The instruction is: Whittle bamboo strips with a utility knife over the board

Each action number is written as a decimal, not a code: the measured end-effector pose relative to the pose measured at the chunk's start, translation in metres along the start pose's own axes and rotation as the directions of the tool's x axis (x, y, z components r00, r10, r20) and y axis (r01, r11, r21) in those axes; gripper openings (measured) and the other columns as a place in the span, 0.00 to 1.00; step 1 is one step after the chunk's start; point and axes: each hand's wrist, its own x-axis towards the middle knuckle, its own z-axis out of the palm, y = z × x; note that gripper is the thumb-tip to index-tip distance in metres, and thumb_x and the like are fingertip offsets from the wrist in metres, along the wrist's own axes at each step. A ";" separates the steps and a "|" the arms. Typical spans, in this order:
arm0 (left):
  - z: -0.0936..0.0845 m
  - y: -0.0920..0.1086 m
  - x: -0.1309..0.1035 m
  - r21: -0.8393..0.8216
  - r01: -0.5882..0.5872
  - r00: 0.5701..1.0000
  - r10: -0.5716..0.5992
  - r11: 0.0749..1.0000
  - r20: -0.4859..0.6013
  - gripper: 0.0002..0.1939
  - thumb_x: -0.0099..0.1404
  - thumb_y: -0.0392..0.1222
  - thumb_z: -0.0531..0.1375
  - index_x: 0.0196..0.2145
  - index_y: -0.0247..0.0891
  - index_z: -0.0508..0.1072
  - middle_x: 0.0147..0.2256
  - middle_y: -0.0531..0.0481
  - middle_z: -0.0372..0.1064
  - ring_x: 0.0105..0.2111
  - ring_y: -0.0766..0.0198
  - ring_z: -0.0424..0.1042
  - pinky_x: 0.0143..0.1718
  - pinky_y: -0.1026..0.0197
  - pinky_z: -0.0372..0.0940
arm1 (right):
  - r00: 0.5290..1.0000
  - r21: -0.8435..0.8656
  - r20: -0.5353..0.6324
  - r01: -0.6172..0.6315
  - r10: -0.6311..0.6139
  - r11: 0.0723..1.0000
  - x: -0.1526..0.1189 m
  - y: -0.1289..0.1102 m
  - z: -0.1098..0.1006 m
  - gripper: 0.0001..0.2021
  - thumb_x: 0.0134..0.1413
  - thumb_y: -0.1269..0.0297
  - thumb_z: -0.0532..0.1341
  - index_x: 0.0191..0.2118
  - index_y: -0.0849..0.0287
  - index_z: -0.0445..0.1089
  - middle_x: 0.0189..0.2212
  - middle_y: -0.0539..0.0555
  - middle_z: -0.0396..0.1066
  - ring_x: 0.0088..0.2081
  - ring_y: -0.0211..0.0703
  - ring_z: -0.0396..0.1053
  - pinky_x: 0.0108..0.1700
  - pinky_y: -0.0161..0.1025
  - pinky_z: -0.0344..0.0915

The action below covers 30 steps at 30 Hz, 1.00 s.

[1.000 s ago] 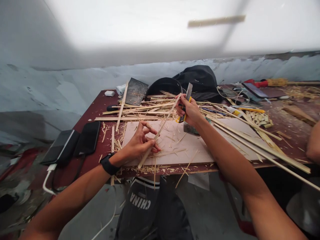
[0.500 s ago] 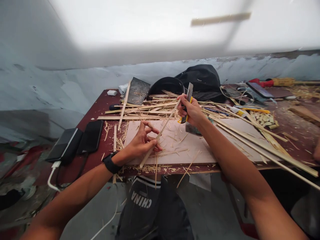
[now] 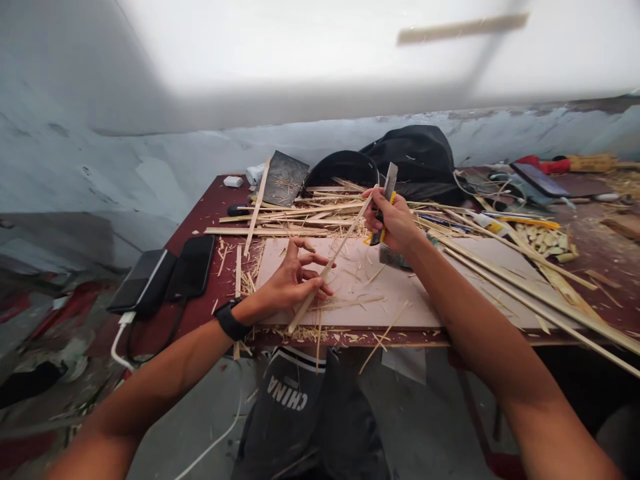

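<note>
Blue-white wall (image 3: 165,177) rises behind a dark red table (image 3: 203,207), and near its front edge lies a pale board (image 3: 400,287). Over this board I hold one slender wooden strip (image 3: 328,268) slantwise: its wider end points at the board's near edge, its thin end at the far side. Whether the lower tip rests on anything, I can't tell. My left hand (image 3: 295,283) pinches the wider part between thumb and fingers, the index raised and curled. My right hand (image 3: 395,217) takes the thin end in its fingertips while also gripping a knife (image 3: 389,179), blade bare and pointing up, away from me.

To handle this well, I think a light pinch at both ends suits best, since so thin a piece could bend or snap. The blade deserves a fixed angle clear of both hands, and turning the strip from the left seems safer than swinging the right.

Shavings litter the board and gather along its near edge. Behind it sprawls a pile of strips (image 3: 300,217), with a black bag (image 3: 417,157) farther back. Left of the board sits a black phone (image 3: 191,267).
</note>
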 end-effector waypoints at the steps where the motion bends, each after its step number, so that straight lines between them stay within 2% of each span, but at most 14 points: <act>1: 0.000 0.000 0.000 -0.004 0.005 1.000 -0.005 1.000 0.003 0.27 0.70 0.36 0.69 0.47 0.46 0.51 0.52 0.50 0.70 0.35 0.61 0.86 0.32 0.63 0.82 | 1.000 0.003 0.002 0.003 -0.003 1.000 0.000 0.000 0.000 0.21 0.58 0.41 0.73 0.39 0.52 0.72 0.22 0.41 0.59 0.18 0.28 0.48 0.18 0.33 0.52; 6: 0.000 0.000 0.000 -0.027 0.006 1.000 -0.006 1.000 0.010 0.28 0.70 0.38 0.70 0.47 0.47 0.51 0.48 0.52 0.71 0.34 0.61 0.86 0.31 0.63 0.82 | 1.000 -0.004 -0.006 0.011 -0.012 1.000 -0.001 0.000 0.000 0.19 0.60 0.42 0.72 0.41 0.52 0.72 0.24 0.42 0.60 0.18 0.28 0.47 0.18 0.33 0.52; 17: -0.002 -0.001 0.001 -0.034 0.024 1.000 -0.023 0.999 0.017 0.29 0.69 0.38 0.71 0.47 0.47 0.51 0.46 0.53 0.71 0.33 0.61 0.86 0.31 0.63 0.83 | 1.000 -0.020 -0.021 0.000 0.000 1.000 0.000 -0.001 0.001 0.18 0.62 0.42 0.71 0.41 0.52 0.74 0.24 0.43 0.62 0.19 0.29 0.47 0.18 0.34 0.51; 24: -0.002 -0.002 0.001 -0.007 0.017 1.000 -0.017 1.000 0.013 0.28 0.70 0.38 0.70 0.47 0.47 0.51 0.50 0.51 0.71 0.35 0.60 0.86 0.31 0.63 0.83 | 1.000 -0.023 -0.031 0.001 -0.002 1.000 0.000 0.000 0.002 0.19 0.60 0.42 0.72 0.42 0.51 0.74 0.24 0.43 0.62 0.18 0.29 0.47 0.18 0.34 0.52; 30: -0.003 -0.002 0.002 -0.003 -0.009 1.000 0.009 1.000 0.014 0.27 0.70 0.37 0.70 0.47 0.47 0.51 0.55 0.49 0.67 0.35 0.63 0.86 0.31 0.63 0.83 | 1.000 -0.024 -0.018 0.005 -0.006 1.000 0.000 0.000 0.001 0.18 0.62 0.43 0.71 0.42 0.52 0.73 0.24 0.43 0.62 0.18 0.29 0.49 0.18 0.34 0.53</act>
